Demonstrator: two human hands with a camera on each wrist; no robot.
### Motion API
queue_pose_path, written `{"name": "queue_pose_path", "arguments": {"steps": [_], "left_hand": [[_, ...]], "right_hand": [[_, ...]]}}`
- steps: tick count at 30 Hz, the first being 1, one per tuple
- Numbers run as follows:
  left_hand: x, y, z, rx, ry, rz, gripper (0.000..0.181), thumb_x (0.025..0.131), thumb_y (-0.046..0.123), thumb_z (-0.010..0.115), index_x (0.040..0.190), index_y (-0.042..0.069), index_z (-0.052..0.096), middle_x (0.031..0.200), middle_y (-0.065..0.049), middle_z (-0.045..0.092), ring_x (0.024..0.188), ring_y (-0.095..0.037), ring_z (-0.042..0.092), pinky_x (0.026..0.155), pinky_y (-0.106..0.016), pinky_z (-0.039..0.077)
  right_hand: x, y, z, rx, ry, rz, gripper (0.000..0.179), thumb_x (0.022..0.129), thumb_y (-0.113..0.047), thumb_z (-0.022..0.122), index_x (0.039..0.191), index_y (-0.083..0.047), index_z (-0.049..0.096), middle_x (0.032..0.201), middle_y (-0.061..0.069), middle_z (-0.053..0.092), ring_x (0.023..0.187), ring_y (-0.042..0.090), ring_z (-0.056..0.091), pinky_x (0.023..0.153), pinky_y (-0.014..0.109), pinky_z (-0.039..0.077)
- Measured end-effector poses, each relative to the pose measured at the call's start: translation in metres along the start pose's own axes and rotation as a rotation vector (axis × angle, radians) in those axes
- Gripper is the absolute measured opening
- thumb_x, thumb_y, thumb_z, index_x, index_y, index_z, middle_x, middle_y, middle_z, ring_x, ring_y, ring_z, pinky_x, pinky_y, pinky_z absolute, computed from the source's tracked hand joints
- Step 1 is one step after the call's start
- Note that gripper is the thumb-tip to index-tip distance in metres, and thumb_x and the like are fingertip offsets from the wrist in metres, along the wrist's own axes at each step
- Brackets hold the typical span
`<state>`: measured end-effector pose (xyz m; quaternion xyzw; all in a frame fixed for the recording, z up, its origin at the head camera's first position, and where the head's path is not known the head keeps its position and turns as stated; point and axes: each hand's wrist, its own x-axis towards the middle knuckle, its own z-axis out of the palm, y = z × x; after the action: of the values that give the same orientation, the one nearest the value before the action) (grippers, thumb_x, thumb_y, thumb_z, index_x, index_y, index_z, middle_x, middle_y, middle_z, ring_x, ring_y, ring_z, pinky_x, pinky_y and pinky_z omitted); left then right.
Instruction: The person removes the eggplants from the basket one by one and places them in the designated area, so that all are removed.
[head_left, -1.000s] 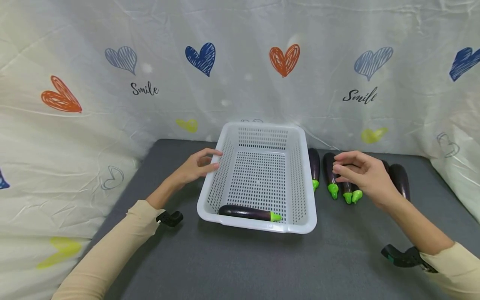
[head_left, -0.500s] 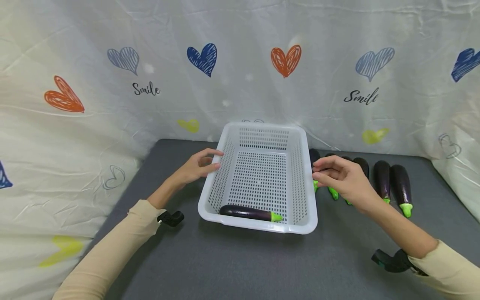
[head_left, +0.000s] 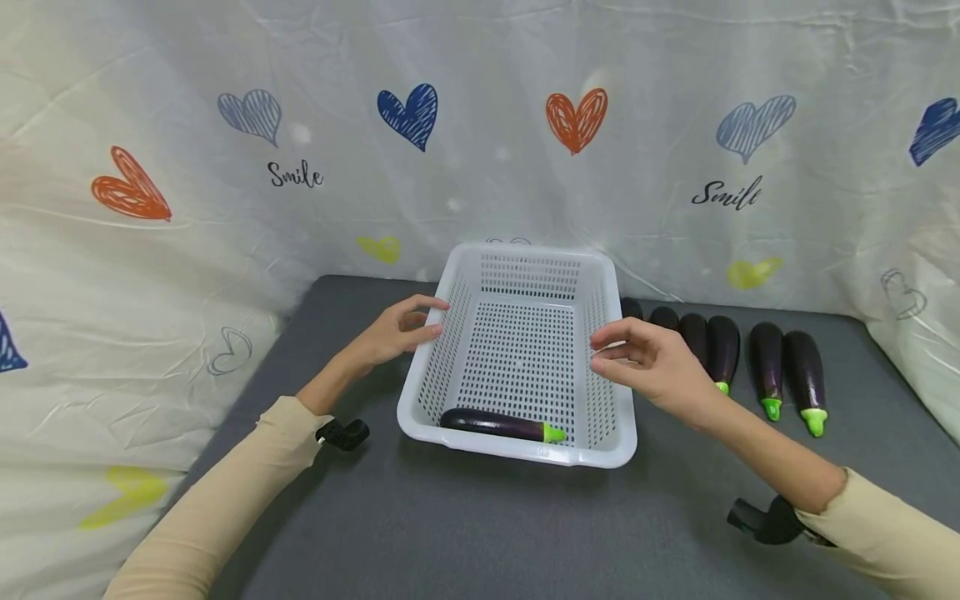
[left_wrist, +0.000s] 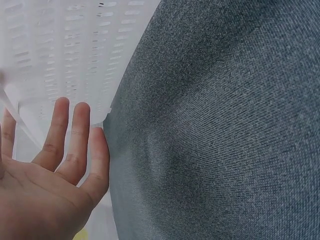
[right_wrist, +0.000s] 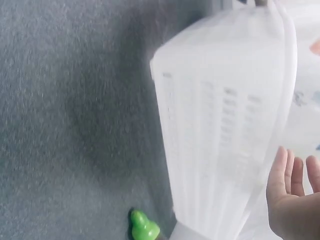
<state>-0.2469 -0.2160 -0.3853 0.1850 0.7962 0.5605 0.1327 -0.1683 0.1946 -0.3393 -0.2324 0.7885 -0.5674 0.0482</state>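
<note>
A white perforated plastic basket [head_left: 517,454] sits in the middle of the table, one eggplant [head_left: 491,423] lying crosswise at its near end. My left hand [head_left: 393,332] holds the basket's left rim, thumb and index finger over the edge. In the left wrist view its other fingers [left_wrist: 80,132] lie along the outer wall. My right hand [head_left: 652,362] hovers over the right rim, fingers loosely bent, nothing between them. Several dark eggplants [head_left: 767,362] with green caps lie right of the basket; my right hand partly hides some.
A grey cloth [head_left: 480,533] covers the table. Behind and to the left hangs a pale curtain [head_left: 480,183] printed with hearts. In the right wrist view, a green eggplant cap [right_wrist: 144,227] shows on the table near the basket's wall.
My right hand has moved left from above the eggplants to the basket's right rim, uncovering eggplants on the right. The left hand and the basket stay in place.
</note>
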Motion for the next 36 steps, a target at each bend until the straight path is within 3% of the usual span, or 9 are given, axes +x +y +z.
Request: {"name": "queue_pose_path", "arguments": {"steps": [10,18,25,36], "left_hand": [[0.000,0.001,0.000,-0.001,-0.001,0.002,0.044,0.103,0.018,0.066,0.144,0.015,0.052,0.123,-0.018,0.063,0.106,-0.033,0.065,0.084,-0.050,0.056],[-0.001,0.002,0.000,-0.009,-0.012,0.009,0.044,0.104,0.018,0.064,0.146,0.014,0.051,0.127,-0.019,0.061,0.109,-0.033,0.064,0.085,-0.050,0.055],[-0.001,0.000,0.000,-0.011,-0.008,-0.004,0.044,0.104,0.020,0.064,0.146,0.017,0.051,0.130,-0.017,0.060,0.111,-0.033,0.064,0.085,-0.050,0.055],[-0.001,0.001,0.000,-0.011,-0.007,0.011,0.044,0.103,0.018,0.065,0.145,0.015,0.052,0.130,-0.018,0.061,0.111,-0.032,0.064,0.086,-0.050,0.055]], "right_hand": [[0.006,-0.007,0.028,0.029,-0.096,-0.008,0.038,0.090,-0.007,0.080,0.122,0.001,0.063,0.117,0.012,0.064,0.106,0.028,0.066,0.087,0.037,0.056],[0.010,-0.012,0.047,0.088,-0.154,-0.013,0.042,0.088,-0.007,0.081,0.124,0.000,0.062,0.121,0.013,0.062,0.110,0.045,0.061,0.088,0.037,0.055],[0.012,-0.015,0.067,0.104,-0.202,-0.009,0.046,0.087,-0.008,0.083,0.126,0.000,0.060,0.120,0.013,0.061,0.108,0.040,0.063,0.088,0.037,0.055],[0.019,-0.014,0.088,0.032,-0.220,0.047,0.051,0.084,-0.017,0.087,0.126,0.000,0.062,0.120,0.015,0.062,0.109,0.040,0.063,0.090,0.046,0.054]]}}
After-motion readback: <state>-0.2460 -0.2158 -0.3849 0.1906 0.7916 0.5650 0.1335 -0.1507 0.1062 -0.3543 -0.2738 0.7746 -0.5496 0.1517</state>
